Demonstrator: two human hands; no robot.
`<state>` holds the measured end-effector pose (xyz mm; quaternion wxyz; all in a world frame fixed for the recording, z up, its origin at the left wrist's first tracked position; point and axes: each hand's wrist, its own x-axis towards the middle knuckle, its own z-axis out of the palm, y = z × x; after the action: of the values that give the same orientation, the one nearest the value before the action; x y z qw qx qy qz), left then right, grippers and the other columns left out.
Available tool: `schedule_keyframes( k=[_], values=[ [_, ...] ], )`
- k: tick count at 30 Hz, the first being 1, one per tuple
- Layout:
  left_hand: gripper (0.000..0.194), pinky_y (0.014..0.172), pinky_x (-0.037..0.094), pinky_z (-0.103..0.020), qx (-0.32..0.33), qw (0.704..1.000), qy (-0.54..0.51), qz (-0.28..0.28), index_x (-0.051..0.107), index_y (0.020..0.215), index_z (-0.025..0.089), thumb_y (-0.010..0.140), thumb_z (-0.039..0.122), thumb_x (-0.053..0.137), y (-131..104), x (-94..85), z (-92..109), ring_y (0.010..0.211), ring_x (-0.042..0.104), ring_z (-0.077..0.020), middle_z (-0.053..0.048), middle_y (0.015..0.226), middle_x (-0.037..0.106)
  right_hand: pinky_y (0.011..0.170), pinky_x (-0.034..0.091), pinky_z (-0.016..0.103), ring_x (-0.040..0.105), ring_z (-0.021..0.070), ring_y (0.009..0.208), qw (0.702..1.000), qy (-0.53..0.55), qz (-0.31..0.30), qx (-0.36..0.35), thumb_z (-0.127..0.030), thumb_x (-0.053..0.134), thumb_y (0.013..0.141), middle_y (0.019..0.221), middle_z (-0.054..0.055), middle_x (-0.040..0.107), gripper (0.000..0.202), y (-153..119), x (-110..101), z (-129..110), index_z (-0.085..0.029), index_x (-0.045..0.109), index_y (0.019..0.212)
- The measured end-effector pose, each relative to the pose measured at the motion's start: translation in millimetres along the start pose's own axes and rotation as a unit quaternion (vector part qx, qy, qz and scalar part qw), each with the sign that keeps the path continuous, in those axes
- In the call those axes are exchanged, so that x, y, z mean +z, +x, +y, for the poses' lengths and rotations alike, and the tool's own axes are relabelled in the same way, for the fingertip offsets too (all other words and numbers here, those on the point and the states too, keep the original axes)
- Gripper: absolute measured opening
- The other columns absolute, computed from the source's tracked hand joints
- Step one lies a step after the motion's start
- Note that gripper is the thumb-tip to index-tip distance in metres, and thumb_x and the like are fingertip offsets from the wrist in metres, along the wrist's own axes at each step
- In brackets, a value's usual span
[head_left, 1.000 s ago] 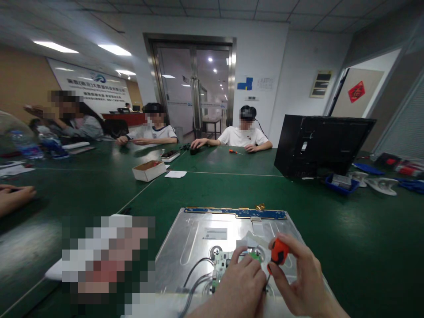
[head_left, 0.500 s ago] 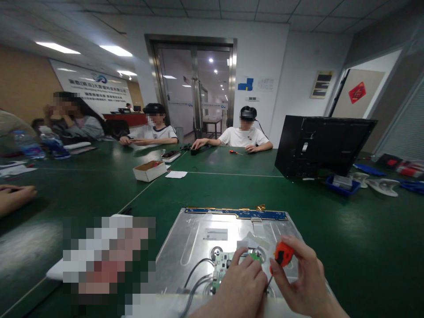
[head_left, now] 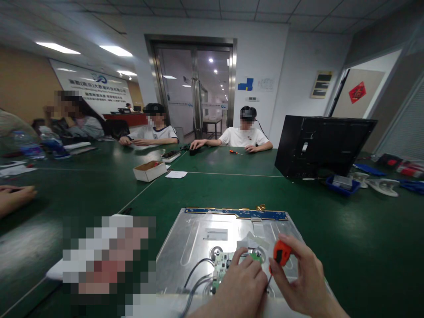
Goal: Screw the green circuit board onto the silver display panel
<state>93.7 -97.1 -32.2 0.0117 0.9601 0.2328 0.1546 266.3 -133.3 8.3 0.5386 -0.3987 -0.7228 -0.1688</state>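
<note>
A silver metal panel with a blue circuit strip along its far edge lies in front of me. On its near part sits a green circuit board with dark cables at its left. My left hand rests over the board, its fingers bent; what its fingertips hold, if anything, is hidden. Just to its right, my right hand grips an orange and black screwdriver by the handle between thumb and fingers. The shaft slants down beside my left hand, and its tip is hidden.
A black monitor casing stands at the right, beside a blue tray. A white open box is left of centre. Two people sit across the green table; another person's hand is at the left edge. A blurred patch covers the lower left.
The screwdriver handle and my right hand have shifted very slightly left. Across the table, a person's hand on a black object has moved a little left. My left hand looks unchanged.
</note>
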Motion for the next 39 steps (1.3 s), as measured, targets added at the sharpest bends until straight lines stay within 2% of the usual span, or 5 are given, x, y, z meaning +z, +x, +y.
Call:
schedule_keyframes(
  k=[10,19,27,33,39],
  values=[
    [0.024,0.113,0.032,-0.049,0.005,1.0,-0.019,-0.002,0.064,0.105,0.016,0.083,0.026,0.066,1,-2.4,-1,0.1,0.065,-0.0252,-0.008,0.106,0.073,0.047,0.054,0.026,0.063,0.0155,0.05,1.0,0.0,-0.004,-0.026,-0.022,0.055,0.097,0.066,-0.002,0.062,0.033,14,-1,-5,-0.018,0.048,0.129],
    [0.013,0.112,0.032,-0.047,0.004,1.0,-0.01,-0.006,0.063,0.097,0.017,0.087,0.025,0.066,3,-5.1,1,0.097,0.065,-0.0233,-0.005,0.099,0.071,0.06,0.06,0.032,0.072,0.0196,0.072,0.997,0.039,-0.038,0.05,-0.022,0.052,0.094,0.1,0.01,0.072,0.038,-3,-4,-1,-0.019,0.05,0.132],
    [0.015,0.112,0.032,-0.048,0.002,1.0,-0.009,-0.018,0.064,0.099,0.017,0.086,0.023,0.066,1,-3.8,0,0.098,0.064,-0.0234,-0.005,0.101,0.071,0.06,0.061,0.031,0.069,0.0182,0.066,1.0,0.014,0.02,0.017,-0.019,0.059,0.09,0.095,0.008,0.07,0.043,-1,1,1,-0.02,0.049,0.132],
    [0.022,0.112,0.033,-0.049,0.004,1.0,-0.021,-0.005,0.063,0.106,0.017,0.087,0.028,0.065,2,-3.9,1,0.101,0.064,-0.0247,-0.007,0.107,0.071,0.046,0.052,0.025,0.061,0.0157,0.051,1.0,0.019,-0.008,-0.014,-0.02,0.054,0.096,0.068,-0.003,0.062,0.035,18,-2,-6,-0.022,0.047,0.131],
    [0.018,0.113,0.031,-0.048,0.008,1.0,0.002,0.009,0.06,0.096,0.018,0.083,0.025,0.069,1,1.8,-2,0.094,0.065,-0.0236,-0.004,0.098,0.071,0.054,0.057,0.029,0.067,0.0169,0.062,0.998,0.038,-0.049,0.016,-0.026,0.05,0.098,0.092,0.006,0.071,0.038,7,-6,-2,-0.02,0.047,0.136]
  ],
)
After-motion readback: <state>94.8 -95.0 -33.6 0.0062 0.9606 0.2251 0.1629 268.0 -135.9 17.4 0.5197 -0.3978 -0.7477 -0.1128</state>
